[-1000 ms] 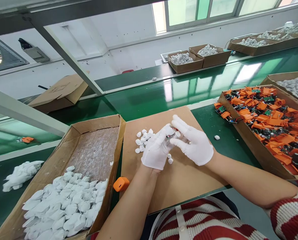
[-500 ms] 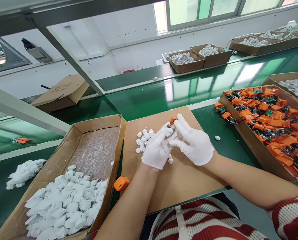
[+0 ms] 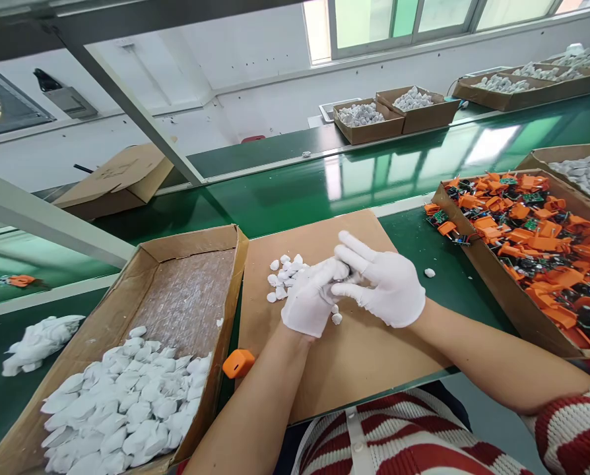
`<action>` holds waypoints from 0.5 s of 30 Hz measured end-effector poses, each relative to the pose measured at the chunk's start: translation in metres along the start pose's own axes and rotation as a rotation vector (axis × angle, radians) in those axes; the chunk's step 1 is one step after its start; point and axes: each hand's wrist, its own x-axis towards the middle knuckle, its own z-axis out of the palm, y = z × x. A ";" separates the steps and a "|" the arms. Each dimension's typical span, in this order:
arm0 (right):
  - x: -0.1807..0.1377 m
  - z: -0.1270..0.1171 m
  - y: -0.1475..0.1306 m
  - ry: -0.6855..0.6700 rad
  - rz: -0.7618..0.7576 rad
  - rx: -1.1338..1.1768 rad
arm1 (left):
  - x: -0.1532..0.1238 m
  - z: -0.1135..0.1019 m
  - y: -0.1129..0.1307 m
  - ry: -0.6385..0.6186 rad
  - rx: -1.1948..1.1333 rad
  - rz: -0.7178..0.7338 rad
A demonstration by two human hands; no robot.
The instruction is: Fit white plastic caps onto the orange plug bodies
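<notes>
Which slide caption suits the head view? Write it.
White-gloved left hand and right hand meet over a flat brown board bearing small white lumps.

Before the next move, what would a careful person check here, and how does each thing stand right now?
1. Gloves on: ok; left grip and right grip both wear white gloves.
2. Both over the board: ok.
3. What sits between them: cannot tell; they mostly hide it.
4. All loose white pieces on the board: not ok; a cluster is there, but one stray piece lies off to its right.
5. Orange parts all inside their box: not ok; some stick out past its left wall.
6. Orange housing clear of the left forearm: cannot tell; it sits close beside it.
</notes>
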 end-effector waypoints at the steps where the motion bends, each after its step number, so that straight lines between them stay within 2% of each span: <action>1: 0.000 0.001 0.001 -0.028 -0.015 0.045 | 0.000 0.000 0.001 -0.031 0.004 -0.033; 3: -0.001 0.003 0.003 -0.045 -0.017 0.142 | 0.000 0.000 0.001 -0.097 0.021 -0.078; 5: -0.003 0.006 0.005 -0.022 0.009 0.211 | 0.000 0.003 0.000 -0.097 0.105 -0.093; 10: -0.006 0.014 0.011 -0.020 0.037 0.330 | -0.002 0.011 -0.001 0.084 0.344 -0.064; 15: -0.004 0.012 0.009 -0.054 0.133 0.495 | -0.003 0.009 0.008 -0.034 0.269 -0.125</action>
